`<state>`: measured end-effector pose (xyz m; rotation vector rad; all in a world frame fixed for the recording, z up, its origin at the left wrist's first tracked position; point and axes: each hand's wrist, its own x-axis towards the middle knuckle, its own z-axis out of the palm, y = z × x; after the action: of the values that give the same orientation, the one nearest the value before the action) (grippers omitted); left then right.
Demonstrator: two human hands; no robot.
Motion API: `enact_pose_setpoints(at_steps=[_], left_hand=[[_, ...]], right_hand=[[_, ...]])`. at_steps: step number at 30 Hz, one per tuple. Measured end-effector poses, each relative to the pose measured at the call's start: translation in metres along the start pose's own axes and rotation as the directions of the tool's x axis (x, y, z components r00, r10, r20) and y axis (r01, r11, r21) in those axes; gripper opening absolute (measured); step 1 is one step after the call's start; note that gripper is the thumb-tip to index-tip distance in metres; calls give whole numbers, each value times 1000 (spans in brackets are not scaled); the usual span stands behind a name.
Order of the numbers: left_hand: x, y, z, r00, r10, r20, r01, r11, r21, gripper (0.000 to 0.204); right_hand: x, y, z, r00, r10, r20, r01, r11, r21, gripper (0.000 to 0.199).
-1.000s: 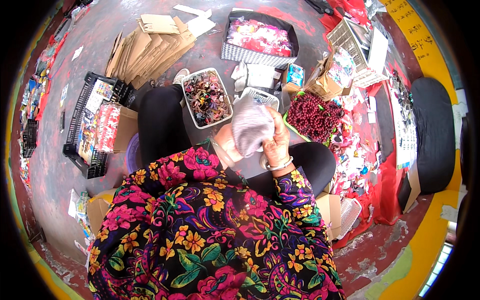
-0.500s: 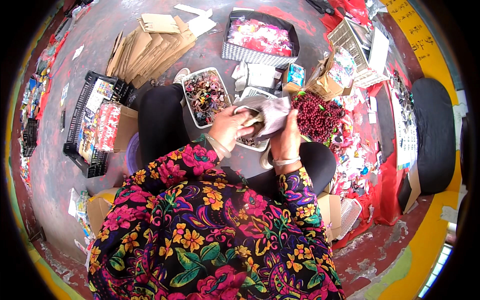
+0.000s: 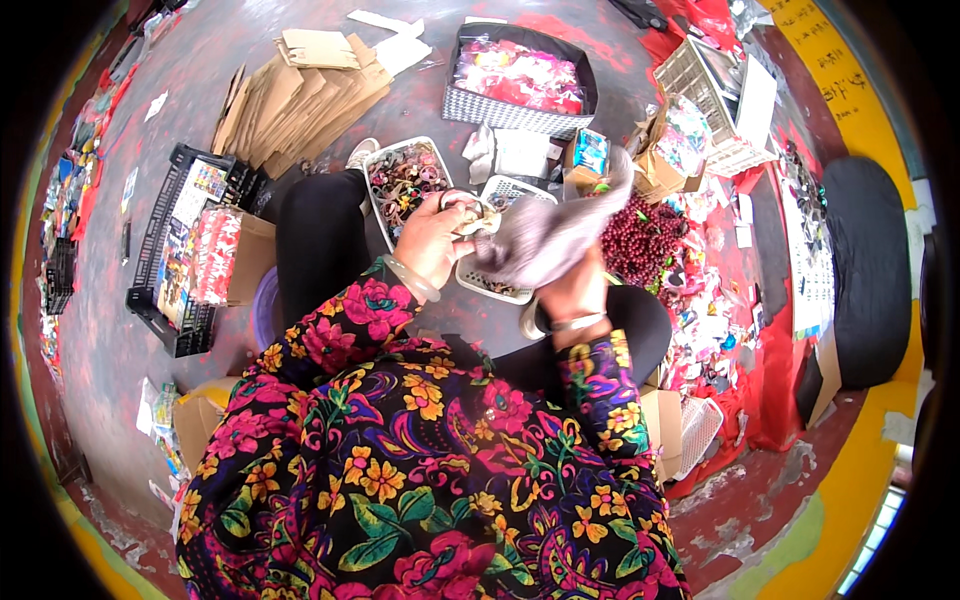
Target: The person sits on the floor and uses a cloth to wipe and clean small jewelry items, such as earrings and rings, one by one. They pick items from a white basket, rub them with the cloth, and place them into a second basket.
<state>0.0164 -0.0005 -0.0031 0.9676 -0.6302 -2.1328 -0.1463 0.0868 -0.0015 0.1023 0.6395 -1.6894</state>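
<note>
My left hand (image 3: pixel 430 240) is closed, its thumb and fingers pinching a small cream bundle (image 3: pixel 475 218) at the left end of a greyish-mauve cloth (image 3: pixel 545 235). Whether the bundle is part of the cloth is unclear. The cloth is blurred and flares up to the right. Behind its lower side lies my right hand (image 3: pixel 575 292), smeared by motion, its fingers hidden by the fabric. Below the cloth sits a white basket (image 3: pixel 495 290) of small items. A white basket of hair ties (image 3: pixel 372 205) stands just beyond my left hand, dark red berry sprigs (image 3: pixel 640 240) beyond my right.
Flattened cardboard (image 3: pixel 300 105) is stacked at the far left, near a black crate (image 3: pixel 170 320). A patterned bin (image 3: pixel 515 112) of pink packets stands ahead. An open carton (image 3: pixel 658 178), a white wicker basket (image 3: pixel 745 150) and scattered small packets (image 3: pixel 710 330) lie to the right.
The cloth was bunched between both hands; now it is spread and flung up to the right. My left hand has shifted slightly left, and my right hand has dropped lower behind the cloth.
</note>
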Motion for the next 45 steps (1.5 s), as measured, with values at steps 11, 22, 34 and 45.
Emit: enact_pose_setpoints(at_steps=[11,22,34,45], left_hand=[[-7,15,3,999,24,48,-22,999,-35,12],[-9,-22,-10,990,30,-137,-52,986,-158,13],[-6,22,-10,977,210,35,-201,965,-166,11],[-8,14,-11,979,166,117,-153,981,-119,13]], right_hand=[[-11,5,-28,884,37,466,-103,988,117,63],[-32,96,-30,896,445,-5,-438,884,164,25],[-36,6,29,888,-60,455,197,945,-261,23],[-39,-15,-36,874,-125,469,22,976,218,39]])
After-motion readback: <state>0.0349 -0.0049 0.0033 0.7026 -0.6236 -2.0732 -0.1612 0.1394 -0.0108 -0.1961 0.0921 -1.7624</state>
